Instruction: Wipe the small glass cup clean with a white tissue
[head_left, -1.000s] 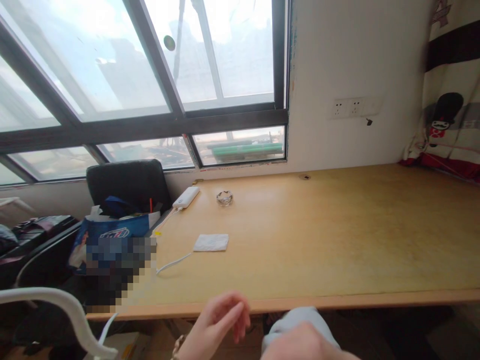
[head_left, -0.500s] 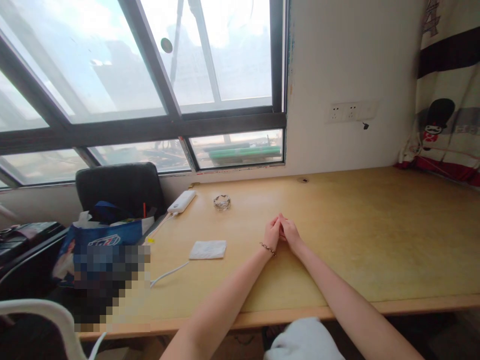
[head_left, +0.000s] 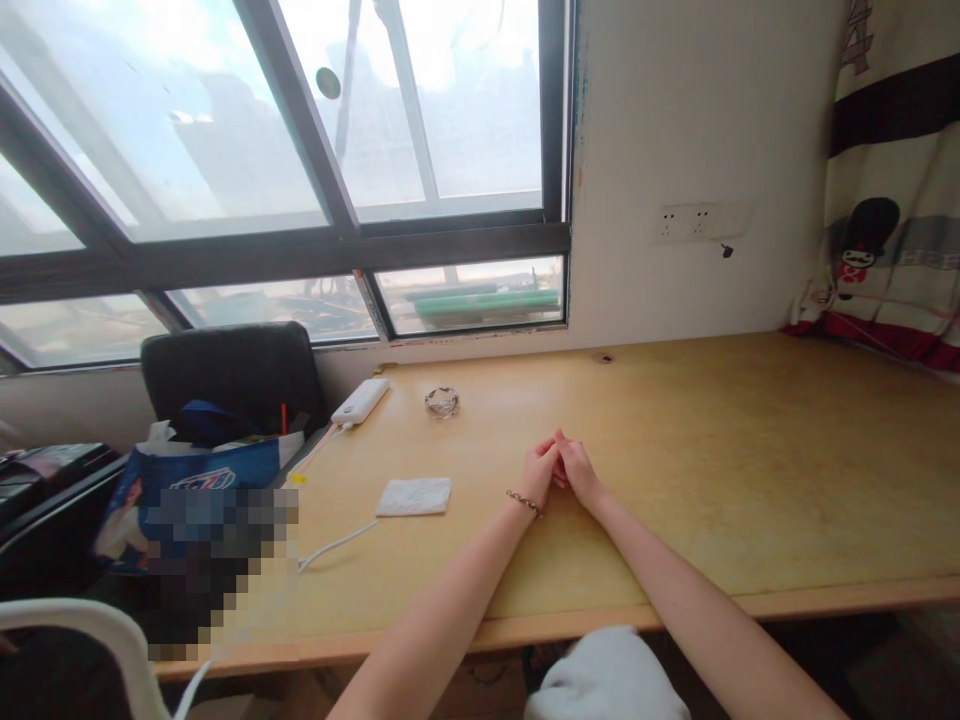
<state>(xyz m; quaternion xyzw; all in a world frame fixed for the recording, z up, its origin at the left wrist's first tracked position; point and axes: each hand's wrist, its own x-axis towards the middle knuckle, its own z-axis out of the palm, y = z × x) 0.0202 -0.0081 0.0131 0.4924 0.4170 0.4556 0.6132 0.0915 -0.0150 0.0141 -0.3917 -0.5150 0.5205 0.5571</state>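
Honestly not much to read here. The blue plastic bag [head_left: 202, 478] beside the light wooden desk [head_left: 675, 470] has a white logo, but it's too small and partly pixelated to make out. The striped curtain [head_left: 885, 200] might carry grey letters, too blurred to tell.

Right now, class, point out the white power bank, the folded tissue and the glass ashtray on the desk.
white power bank [head_left: 361, 401]: head view, middle of its top face.
folded tissue [head_left: 414, 496]: head view, centre of the sheet.
glass ashtray [head_left: 441, 402]: head view, its middle.
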